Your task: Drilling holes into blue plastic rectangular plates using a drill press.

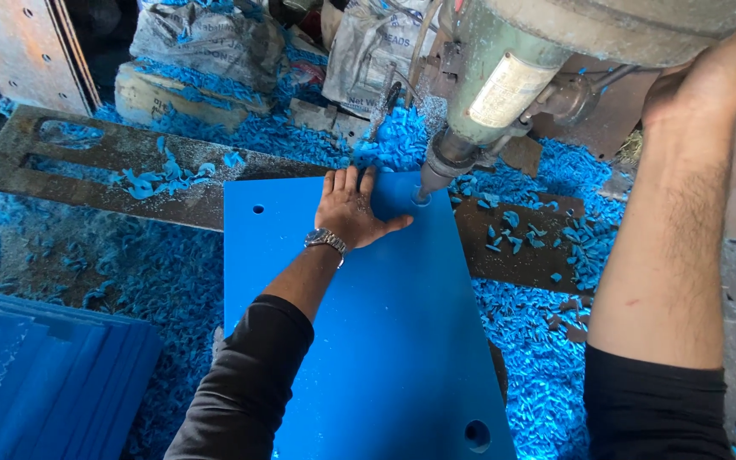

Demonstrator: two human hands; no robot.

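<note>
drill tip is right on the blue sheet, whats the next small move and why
Probably keep the left hand pressing flat on the blue sheet while the right hand, up by the drill head, eases the bit down. The tip sits at the sheet's far edge, holes already show near other corners, and shavings cover the bench, so the sheet may shift if not held.

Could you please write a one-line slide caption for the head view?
Left hand presses a blue plastic sheet flat under a drill press, right hand raised on the machine, blue shavings around.
</note>
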